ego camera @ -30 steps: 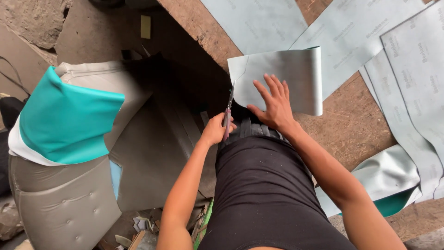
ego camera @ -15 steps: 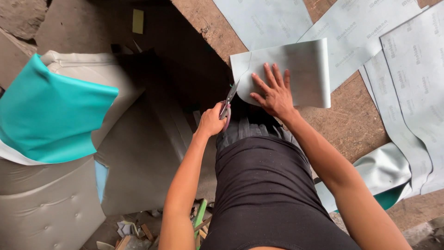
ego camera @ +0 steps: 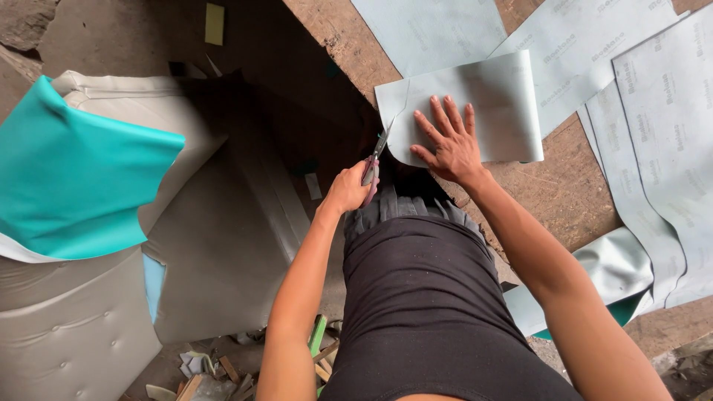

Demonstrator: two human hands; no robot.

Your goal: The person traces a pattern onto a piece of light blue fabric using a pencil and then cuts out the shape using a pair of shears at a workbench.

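Scissors (ego camera: 375, 157) half-hidden in left hand (ego camera: 347, 188) (blades barely visible)

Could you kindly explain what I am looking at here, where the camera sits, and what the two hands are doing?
There is one view, from a camera worn on a person's head, looking down past their dark top. The left hand grips scissors, whose blades meet the edge of a pale grey sheet. The right hand lies flat on that sheet, fingers spread. It rests on a worn wooden table among more pale sheets. To the left, lower down, sit grey padded cushions and a turquoise sheet, with scraps on the floor.
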